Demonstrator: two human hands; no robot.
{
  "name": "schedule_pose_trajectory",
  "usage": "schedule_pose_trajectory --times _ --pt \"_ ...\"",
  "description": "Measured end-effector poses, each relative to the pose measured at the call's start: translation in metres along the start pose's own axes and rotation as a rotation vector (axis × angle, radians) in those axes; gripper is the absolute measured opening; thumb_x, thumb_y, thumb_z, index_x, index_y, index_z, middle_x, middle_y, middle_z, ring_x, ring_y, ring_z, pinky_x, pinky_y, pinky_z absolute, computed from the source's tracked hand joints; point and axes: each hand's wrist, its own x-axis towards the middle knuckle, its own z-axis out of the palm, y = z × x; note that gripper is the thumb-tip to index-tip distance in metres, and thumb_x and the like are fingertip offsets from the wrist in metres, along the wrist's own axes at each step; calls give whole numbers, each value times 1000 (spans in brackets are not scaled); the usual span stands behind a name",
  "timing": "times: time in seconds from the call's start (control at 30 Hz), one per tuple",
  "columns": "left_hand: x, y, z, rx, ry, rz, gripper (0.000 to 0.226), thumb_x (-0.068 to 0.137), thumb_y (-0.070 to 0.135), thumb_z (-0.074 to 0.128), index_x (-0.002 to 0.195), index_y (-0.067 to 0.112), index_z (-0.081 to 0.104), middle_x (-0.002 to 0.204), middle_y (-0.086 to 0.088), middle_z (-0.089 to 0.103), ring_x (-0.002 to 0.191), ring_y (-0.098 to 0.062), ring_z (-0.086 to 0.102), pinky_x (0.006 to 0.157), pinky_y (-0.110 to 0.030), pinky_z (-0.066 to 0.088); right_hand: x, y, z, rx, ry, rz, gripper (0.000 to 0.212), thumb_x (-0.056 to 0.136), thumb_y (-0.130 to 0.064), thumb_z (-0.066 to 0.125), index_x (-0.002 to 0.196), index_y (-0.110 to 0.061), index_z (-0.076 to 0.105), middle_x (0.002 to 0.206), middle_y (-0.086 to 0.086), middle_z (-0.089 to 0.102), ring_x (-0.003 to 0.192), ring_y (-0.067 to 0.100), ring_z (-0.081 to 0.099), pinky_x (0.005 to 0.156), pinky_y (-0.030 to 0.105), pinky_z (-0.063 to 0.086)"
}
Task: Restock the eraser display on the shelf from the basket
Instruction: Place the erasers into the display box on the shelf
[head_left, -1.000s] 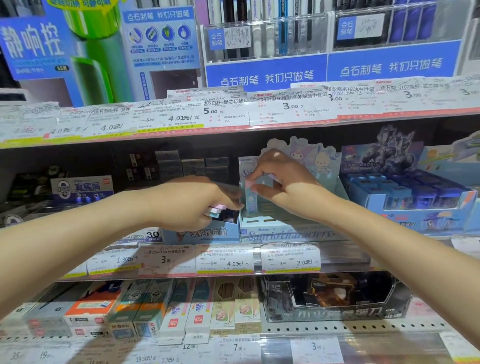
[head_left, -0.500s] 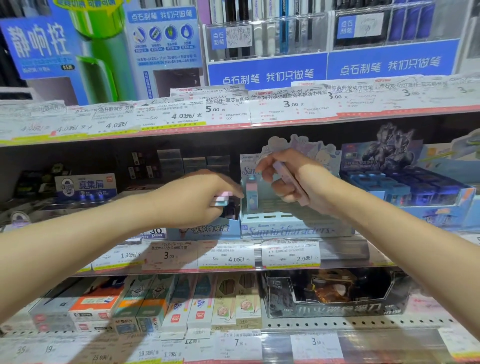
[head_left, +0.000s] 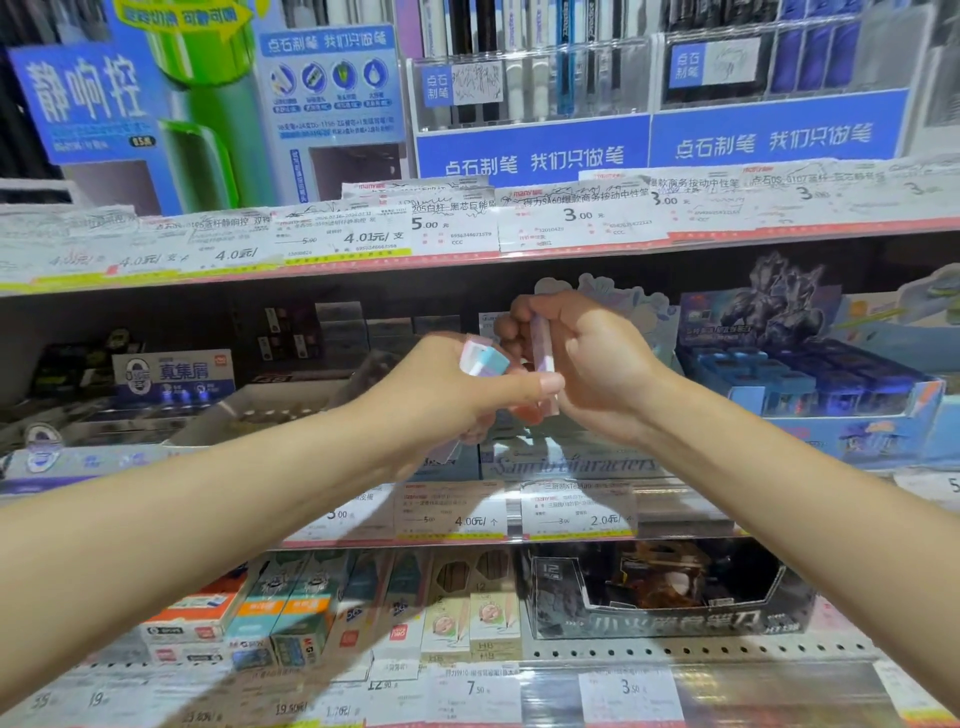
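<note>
My left hand (head_left: 447, 395) grips a small stack of pastel erasers (head_left: 485, 359), pink, white and teal, whose ends stick out above its fingers. My right hand (head_left: 592, 364) pinches one long pink and lilac eraser (head_left: 543, 343) upright between thumb and fingers. Both hands meet in front of the pale blue Sanrio Characters display box (head_left: 571, 462) on the middle shelf. Its inside is mostly hidden behind my hands. No basket is in view.
A blue robot-themed eraser box (head_left: 831, 384) stands to the right of the display. A grey tray (head_left: 260, 410) and small boxes sit to the left. Price tags (head_left: 452, 514) line the shelf edge. Pencil boxes (head_left: 322, 608) and a dark display box (head_left: 670, 592) fill the shelf below.
My right hand has drawn back from the display box with the long pink eraser. My left hand rose and moved right with its stack, so both hands now meet.
</note>
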Motion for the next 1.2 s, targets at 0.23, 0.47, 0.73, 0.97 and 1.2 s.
schedule_pose_trajectory --times 0.23,0.47,0.73,0.97,1.2 --pt "5 -7 1 -5 47 -7 28 74 20 75 79 -5 65 55 -12 62 39 -10 34 41 -21 29 -3 2 3 109 -30 -7 26 92 -16 32 72 -10 48 85 6 54 78 19 59 73 31 48" --pt "12 -13 -4 124 215 73 28 66 28 81 76 7 65 72 -14 63 60 -16 54 50 -21 37 -4 1 -13 -622 131 -279 28 83 -1 49 103 -21 53 101 0 60 100 23 59 90 42 51" --pt "18 -18 -15 520 193 191 53 59 56 75 83 10 65 77 -3 64 71 -16 55 64 -26 38 -5 -2 -15 -787 140 -428 34 78 7 60 97 -20 55 85 -4 57 72 19 58 71 29 56" --pt "3 -10 -27 1080 62 352 16 84 3 51 92 12 62 79 4 57 78 -22 52 61 -8 37 3 14 -25 -930 129 -418 38 80 2 61 86 -35 51 86 -9 53 64 20 54 80 41 52" --pt "4 -8 -32 1296 -29 336 58 85 3 43 133 36 37 90 8 49 82 -20 44 64 -27 33 5 24 -27 -1001 80 -459 30 79 2 63 93 -24 56 84 -6 56 71 26 60 78 40 55"
